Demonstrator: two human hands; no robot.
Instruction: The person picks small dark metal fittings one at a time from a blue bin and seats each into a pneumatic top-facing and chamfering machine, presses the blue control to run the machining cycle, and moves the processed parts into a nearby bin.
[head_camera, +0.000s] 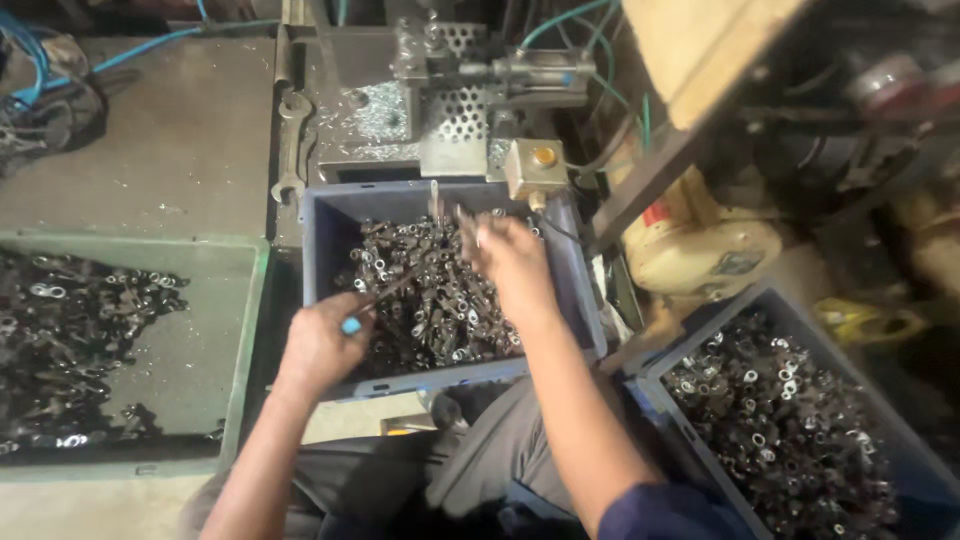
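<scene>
The blue crate (330, 235) in the middle sits just below the metal press (440, 100) and is heaped with small dark metal parts (430, 300). The left hand (320, 345) rests over the crate's near left corner, fingers curled tight around a thin rod (385, 293) with a blue tip at the thumb; the rod points up and into the heap. The right hand (515, 262) is over the crate's far right side, fingers pinched together on what looks like one or two of the parts, though blur makes the exact grip hard to read. Left of the crate lies a green tray (240, 350) with more of the same parts; right of it, a second blue bin (700, 340) is full of them too.

The parts look tangled, so lifting one could drag others over the crate's edge. The pinch appears light, and a part might slip back into the heap. The rod's point is close to the right hand, so a quick pull could jab the fingers.
</scene>
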